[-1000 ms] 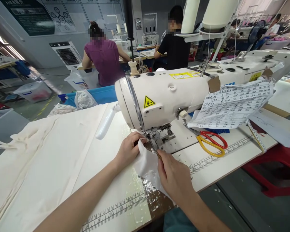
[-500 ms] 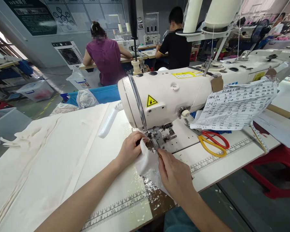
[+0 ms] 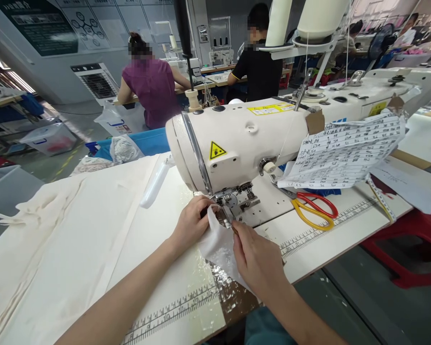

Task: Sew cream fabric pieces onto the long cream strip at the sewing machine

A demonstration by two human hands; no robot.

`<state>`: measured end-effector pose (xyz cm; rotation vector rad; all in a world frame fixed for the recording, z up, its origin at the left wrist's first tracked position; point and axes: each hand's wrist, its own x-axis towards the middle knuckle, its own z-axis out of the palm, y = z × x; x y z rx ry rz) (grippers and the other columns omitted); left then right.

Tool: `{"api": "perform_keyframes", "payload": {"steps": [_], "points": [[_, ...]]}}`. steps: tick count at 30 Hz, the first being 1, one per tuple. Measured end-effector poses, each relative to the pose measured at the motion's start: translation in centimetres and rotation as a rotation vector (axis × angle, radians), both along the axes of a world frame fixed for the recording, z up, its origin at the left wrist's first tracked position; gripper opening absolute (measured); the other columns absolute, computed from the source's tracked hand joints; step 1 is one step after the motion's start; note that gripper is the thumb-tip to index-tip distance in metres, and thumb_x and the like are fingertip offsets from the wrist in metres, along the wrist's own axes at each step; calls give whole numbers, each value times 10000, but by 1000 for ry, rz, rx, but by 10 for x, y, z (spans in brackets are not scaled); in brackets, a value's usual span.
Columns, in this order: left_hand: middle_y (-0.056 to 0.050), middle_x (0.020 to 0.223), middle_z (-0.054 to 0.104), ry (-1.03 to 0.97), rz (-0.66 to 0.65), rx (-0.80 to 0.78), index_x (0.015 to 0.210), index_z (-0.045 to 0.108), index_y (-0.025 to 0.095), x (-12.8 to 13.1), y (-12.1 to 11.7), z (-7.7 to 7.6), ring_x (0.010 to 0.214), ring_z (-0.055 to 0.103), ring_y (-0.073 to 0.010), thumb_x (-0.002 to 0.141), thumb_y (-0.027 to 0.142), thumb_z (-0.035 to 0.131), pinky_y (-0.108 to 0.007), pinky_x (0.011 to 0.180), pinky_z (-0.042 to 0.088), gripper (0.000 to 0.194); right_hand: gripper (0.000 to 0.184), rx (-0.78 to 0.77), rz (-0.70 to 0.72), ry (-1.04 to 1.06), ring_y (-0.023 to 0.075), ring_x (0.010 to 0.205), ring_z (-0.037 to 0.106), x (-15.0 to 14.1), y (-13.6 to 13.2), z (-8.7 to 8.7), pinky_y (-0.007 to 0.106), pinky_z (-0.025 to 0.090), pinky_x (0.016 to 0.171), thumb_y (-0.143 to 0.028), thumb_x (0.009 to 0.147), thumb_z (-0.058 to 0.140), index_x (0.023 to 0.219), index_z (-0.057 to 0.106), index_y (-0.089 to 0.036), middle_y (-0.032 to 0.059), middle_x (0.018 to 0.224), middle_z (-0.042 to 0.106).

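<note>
A white sewing machine [image 3: 237,143] stands over the table, its needle area low at the front. Just below it lies a piece of thin white fabric [image 3: 219,247], reaching down over the table's front part. My left hand [image 3: 192,218] is closed on the fabric's upper left edge, beside the presser foot. On the other side my right hand [image 3: 256,254] pinches the fabric's right part, fingertips close to the foot. A small brownish thing shows at the right fingertips, too small to name.
Scissors [image 3: 314,211] with red and yellow handles lie right of the machine, near a handwritten sheet [image 3: 341,153] and a tape measure [image 3: 380,199]. White cloth [image 3: 39,230] is spread at left. Two people [image 3: 151,86] sit at machines ahead. A red stool [image 3: 409,249] stands at right.
The whole view has shifted slightly, so the machine appears a little further left. Both hands keep their hold on the fabric with almost no movement.
</note>
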<state>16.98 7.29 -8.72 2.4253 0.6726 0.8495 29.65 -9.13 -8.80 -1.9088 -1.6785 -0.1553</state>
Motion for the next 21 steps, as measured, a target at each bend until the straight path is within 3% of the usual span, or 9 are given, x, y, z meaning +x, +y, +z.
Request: {"api": "perform_keyframes", "payload": {"steps": [5,21], "points": [[-35,859,654,-5,1,19,874,650,201,0,-1,-1,824,632,-183,944,283,536,-305,718,529,157,358,31,6,13,230,704,736,0,-1,-1,317,518,493,-160,991,349,1173,650,-91,104,942,764],[-54,842,630,57,32,201,899,588,202,4,-2,-2,804,578,-222,880,203,498,-359,707,506,92,314,-54,-2,-37,213,696,731,-1,1,1,276,497,494,-135,979,429,1227,615,-89,108,942,757]]}}
